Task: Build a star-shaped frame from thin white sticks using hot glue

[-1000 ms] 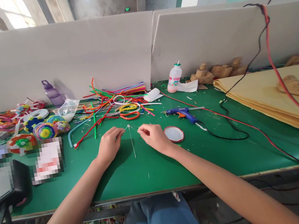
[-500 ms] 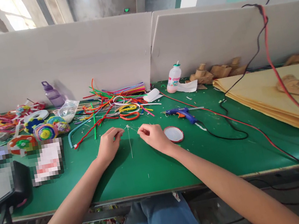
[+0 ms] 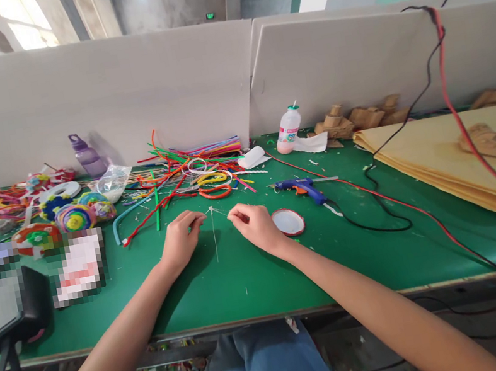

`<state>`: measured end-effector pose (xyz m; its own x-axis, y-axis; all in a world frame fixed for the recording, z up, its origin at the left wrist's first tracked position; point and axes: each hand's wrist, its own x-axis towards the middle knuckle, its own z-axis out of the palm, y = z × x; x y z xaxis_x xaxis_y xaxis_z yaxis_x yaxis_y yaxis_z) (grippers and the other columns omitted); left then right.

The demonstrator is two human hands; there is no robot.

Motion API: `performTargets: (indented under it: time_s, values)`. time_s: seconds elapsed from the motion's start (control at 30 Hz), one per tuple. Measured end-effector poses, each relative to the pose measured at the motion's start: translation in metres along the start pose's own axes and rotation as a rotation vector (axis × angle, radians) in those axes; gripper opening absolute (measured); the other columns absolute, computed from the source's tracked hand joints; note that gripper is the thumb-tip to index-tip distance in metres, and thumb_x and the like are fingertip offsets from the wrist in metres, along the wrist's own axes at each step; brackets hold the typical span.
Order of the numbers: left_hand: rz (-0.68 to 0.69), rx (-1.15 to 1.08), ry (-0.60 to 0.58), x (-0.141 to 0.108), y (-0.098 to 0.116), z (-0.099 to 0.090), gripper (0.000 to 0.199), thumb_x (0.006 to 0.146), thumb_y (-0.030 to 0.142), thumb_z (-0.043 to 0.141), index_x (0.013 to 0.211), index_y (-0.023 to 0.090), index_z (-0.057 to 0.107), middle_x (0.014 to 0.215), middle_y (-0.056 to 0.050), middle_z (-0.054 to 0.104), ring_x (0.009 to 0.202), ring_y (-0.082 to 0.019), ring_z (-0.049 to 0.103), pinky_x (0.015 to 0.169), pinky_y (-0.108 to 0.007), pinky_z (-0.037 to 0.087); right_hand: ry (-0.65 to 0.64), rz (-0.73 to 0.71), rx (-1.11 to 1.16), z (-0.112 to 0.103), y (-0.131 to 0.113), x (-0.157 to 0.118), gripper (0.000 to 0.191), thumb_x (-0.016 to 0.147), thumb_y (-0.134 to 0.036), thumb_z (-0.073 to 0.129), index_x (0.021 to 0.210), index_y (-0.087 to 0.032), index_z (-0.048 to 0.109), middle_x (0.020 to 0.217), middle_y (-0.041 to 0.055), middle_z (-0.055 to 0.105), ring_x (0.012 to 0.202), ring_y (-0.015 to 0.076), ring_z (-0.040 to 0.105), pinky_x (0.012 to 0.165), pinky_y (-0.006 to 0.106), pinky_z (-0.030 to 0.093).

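Observation:
Between my two hands, thin white strands meet at a small whitish lump [image 3: 210,209], and one long strand [image 3: 214,236] hangs from it over the green tabletop. The strands could be string or thin wire; I cannot tell which. My left hand [image 3: 181,239] pinches one short end between thumb and fingertips. On the other side, my right hand [image 3: 255,226] pinches the opposite end in the same way. Just right of that hand lies a round white disc with a red rim [image 3: 288,222]. A blue glue gun [image 3: 304,189] rests farther right.
Pipe cleaners [image 3: 178,172] and orange-handled scissors [image 3: 215,191] lie behind my hands. Leftward are colourful round ornaments [image 3: 75,218], a purple bottle [image 3: 88,159] and a black strapped device [image 3: 15,309]. Folded yellow sheets [image 3: 437,171], a drink bottle [image 3: 288,129] and a red cable [image 3: 404,202] are right.
The hanging strand's lower end has swung slightly left. Both hands stay in nearly the same place, still pinching the ends.

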<state>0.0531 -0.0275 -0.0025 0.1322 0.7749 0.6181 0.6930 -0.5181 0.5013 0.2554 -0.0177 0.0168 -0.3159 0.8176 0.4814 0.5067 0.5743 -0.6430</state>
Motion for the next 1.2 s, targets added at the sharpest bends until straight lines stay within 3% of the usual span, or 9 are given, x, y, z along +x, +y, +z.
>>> performTargets:
  time_s: [0.87,1.2]
  values:
    - [0.008,0.015,-0.013,-0.0008,0.0021,-0.0005,0.020,0.088,0.019,0.047,0.084,0.018,0.066,0.074,-0.002,0.064,0.063,-0.012,0.057,0.063,-0.022,0.045,-0.033,-0.044,-0.073,-0.0008,-0.0013,-0.0020,0.015,0.082,-0.017,0.050,0.070,-0.019,0.059,0.058,-0.0019,0.056,0.053,0.0104,0.047,0.055,0.021,0.033]
    - [0.053,0.027,-0.033,-0.0014,0.0016,-0.0019,0.021,0.089,0.021,0.046,0.087,0.019,0.066,0.079,-0.004,0.065,0.071,-0.014,0.059,0.066,-0.023,0.044,-0.017,-0.108,-0.127,-0.0016,-0.0005,-0.0029,0.016,0.083,-0.015,0.048,0.074,-0.019,0.060,0.071,0.0012,0.063,0.061,0.0121,0.052,0.061,0.023,0.036]
